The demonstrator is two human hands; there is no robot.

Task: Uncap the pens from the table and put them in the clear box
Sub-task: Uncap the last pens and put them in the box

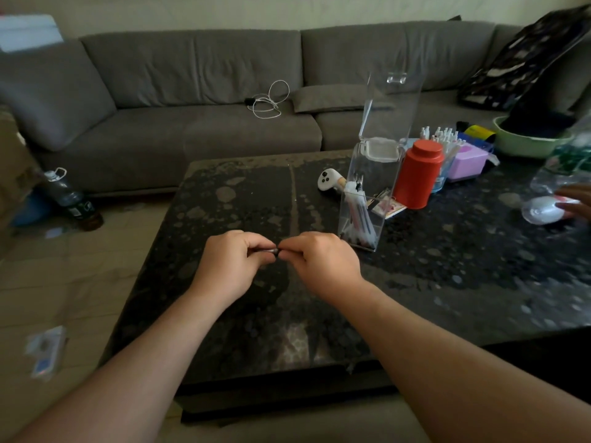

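Note:
My left hand and my right hand meet above the dark stone table, both closed on one pen. Only a short grey piece of the pen shows between the fingertips; the rest is hidden inside the fists. The tall clear box stands just right of my right hand with its lid flipped up. Several pens lean inside it.
A white controller, a red canister, a pink box and a cup of small bottles crowd the table behind the box. Another person's hand rests at the right edge by a plastic bottle. A grey sofa runs behind.

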